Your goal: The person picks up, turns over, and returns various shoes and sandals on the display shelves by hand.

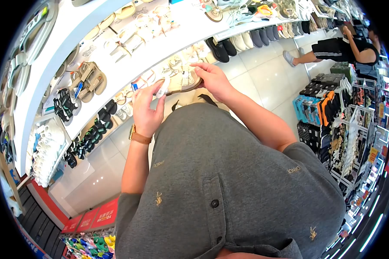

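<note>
Beige shoe (185, 82) — right hand (216, 82) holding it, left hand (147, 113) on white tag (163, 87)

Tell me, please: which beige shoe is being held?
The shoe between the left hand and the right hand, with a brown sole edge; the other beige shoes sit on the display shelves.

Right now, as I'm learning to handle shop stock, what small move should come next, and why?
Probably steady the shoe with the right hand and tilt the white tag-like piece into clearer view with the left hand: the right grips the shoe, while the left pinches that piece beside it.
</note>
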The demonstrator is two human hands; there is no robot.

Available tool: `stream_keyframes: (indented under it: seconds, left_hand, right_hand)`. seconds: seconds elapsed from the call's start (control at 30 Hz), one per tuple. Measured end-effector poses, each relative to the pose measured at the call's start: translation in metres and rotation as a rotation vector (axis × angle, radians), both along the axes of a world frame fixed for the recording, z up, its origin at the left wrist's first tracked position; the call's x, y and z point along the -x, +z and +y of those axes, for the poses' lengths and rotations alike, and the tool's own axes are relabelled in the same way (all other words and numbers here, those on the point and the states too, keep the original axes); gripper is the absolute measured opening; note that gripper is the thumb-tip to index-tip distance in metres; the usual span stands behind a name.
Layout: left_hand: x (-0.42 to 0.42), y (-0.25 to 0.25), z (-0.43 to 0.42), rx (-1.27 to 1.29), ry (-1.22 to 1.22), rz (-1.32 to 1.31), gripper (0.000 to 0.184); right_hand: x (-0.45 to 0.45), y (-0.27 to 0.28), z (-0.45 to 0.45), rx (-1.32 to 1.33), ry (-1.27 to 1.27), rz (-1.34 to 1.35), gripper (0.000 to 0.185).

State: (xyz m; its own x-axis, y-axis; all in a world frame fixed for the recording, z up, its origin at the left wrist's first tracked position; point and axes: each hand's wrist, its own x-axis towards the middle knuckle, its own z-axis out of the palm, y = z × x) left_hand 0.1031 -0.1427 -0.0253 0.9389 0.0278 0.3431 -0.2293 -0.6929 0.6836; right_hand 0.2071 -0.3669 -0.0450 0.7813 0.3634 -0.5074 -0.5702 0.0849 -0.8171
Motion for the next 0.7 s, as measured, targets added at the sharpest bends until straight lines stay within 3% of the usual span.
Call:
stream_keyframes:
  seconds: [0.17, 0.27, 0.47, 0.7]
  left_hand:
    - [0.002, -0.006, 0.002, 0.098, 0.028, -0.010, 0.021]
    - [0.006, -0.011, -0.001, 0.340, 0.098, 0.088, 0.018]
    - [-0.001, 0.003, -0.001, 0.005, 0.032, -0.087, 0.025]
    - [-0.005, -0.003, -0.007, -0.127, -0.047, -0.055, 0.036]
  right_hand:
    - [-0.004, -0.006, -0.001, 0.024, 0.049, -0.058, 0.030]
    - [0.003, -0.013, -0.001, 0.032, 0.070, -0.110, 0.031]
    - [0.001, -0.005, 0.001, 0.009, 0.052, -0.010, 0.031]
    - [0.001, -0.003, -0.009, 0.009, 0.003, -0.002, 0.030]
